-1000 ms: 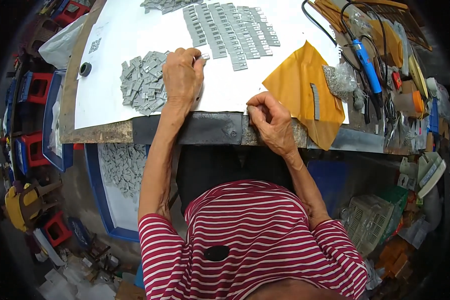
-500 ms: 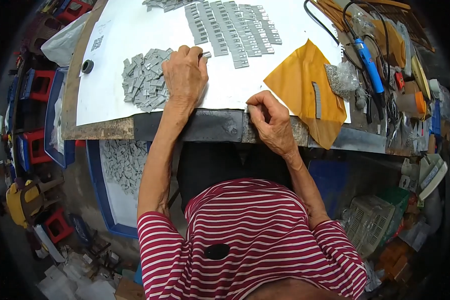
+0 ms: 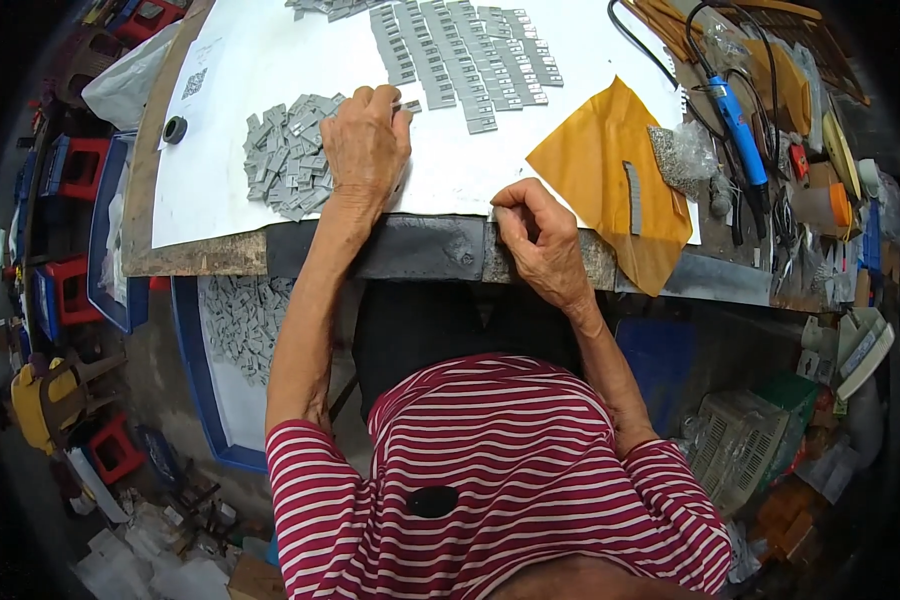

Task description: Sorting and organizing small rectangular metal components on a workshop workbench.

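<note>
My left hand rests on the white sheet at the right edge of a heap of small flat grey pieces. Its fingers are curled down, and one grey piece pokes out beside the thumb and fingertips. Beyond it, similar pieces lie side by side in slanting rows. At the near table edge, my right hand is closed, thumb and forefinger pinched together. Whatever its fingers hold, if anything, is hidden.
An amber sheet carries a short grey strip. Right of it are a bag of tiny metal parts and a blue corded tool. A black ring sits far left. Below the table, a blue tray holds more grey pieces.
My left hand has shifted slightly left toward the heap, the grey piece at its fingertips moving along with it. My right hand stays nearly where it was.
</note>
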`<state>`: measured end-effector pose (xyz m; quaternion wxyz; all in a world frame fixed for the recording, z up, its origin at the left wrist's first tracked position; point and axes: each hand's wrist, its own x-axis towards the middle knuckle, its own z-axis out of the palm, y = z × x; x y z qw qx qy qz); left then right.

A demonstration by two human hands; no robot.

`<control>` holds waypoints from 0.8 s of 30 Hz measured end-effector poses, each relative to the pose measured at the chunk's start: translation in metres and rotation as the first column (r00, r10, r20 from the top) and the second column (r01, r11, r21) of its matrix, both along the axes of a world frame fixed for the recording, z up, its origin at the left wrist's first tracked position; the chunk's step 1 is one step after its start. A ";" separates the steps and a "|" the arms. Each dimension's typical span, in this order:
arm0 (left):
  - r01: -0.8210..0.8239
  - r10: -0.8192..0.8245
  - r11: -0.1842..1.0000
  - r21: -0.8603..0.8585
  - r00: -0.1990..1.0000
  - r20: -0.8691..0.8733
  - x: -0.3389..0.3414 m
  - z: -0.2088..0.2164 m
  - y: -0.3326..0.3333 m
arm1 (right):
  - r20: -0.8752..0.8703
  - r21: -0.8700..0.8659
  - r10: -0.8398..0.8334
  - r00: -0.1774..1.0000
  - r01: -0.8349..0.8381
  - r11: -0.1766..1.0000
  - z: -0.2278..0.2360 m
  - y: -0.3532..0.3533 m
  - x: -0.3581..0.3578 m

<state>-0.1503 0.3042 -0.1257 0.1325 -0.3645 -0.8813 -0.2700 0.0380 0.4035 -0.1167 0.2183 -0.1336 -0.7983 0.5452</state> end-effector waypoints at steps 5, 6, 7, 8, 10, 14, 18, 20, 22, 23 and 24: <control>0.002 -0.002 0.999 -0.036 1.000 -0.008 -0.004 0.003 0.003 | -0.003 0.013 -0.001 1.000 0.001 1.000 -0.001 0.001 -0.001; 0.002 -0.002 0.999 -0.036 1.000 -0.022 -0.005 0.003 0.005 | -0.003 0.013 0.000 1.000 0.001 1.000 -0.001 0.001 0.000; -0.001 0.000 0.999 -0.035 1.000 -0.023 -0.007 0.002 0.006 | -0.002 0.024 0.000 1.000 0.000 1.000 -0.001 0.000 0.000; -0.003 0.002 1.000 -0.027 1.000 -0.019 -0.009 0.000 0.007 | -0.002 0.035 0.001 1.000 -0.001 0.999 -0.001 0.000 0.000; -0.007 0.006 1.000 -0.018 1.000 -0.016 -0.012 -0.001 0.008 | 0.001 0.031 0.012 1.000 -0.012 0.999 0.000 0.001 -0.001; -0.016 0.015 1.000 -0.017 0.998 -0.056 -0.014 0.001 0.014 | -0.014 0.023 0.010 1.000 -0.009 1.000 -0.001 0.000 -0.001; -0.036 0.037 0.999 0.016 0.998 -0.051 -0.014 -0.001 0.015 | -0.009 0.023 0.016 1.000 -0.016 1.000 -0.002 0.000 -0.001; -0.034 0.035 0.999 0.037 0.998 -0.044 -0.016 -0.004 0.016 | -0.011 0.042 0.014 1.000 -0.014 0.999 -0.002 0.000 -0.001; -0.032 0.034 0.998 0.059 0.999 -0.038 -0.018 -0.005 0.018 | -0.012 0.046 0.013 1.000 -0.013 0.999 -0.002 0.000 -0.001; -0.030 0.033 0.997 0.068 0.998 -0.050 -0.019 -0.005 0.018 | -0.013 0.049 0.012 1.000 -0.011 0.999 -0.002 0.000 -0.001; -0.027 0.032 0.997 0.077 0.998 -0.062 -0.020 -0.006 0.018 | -0.013 0.051 0.013 1.000 -0.012 0.999 -0.001 -0.001 -0.001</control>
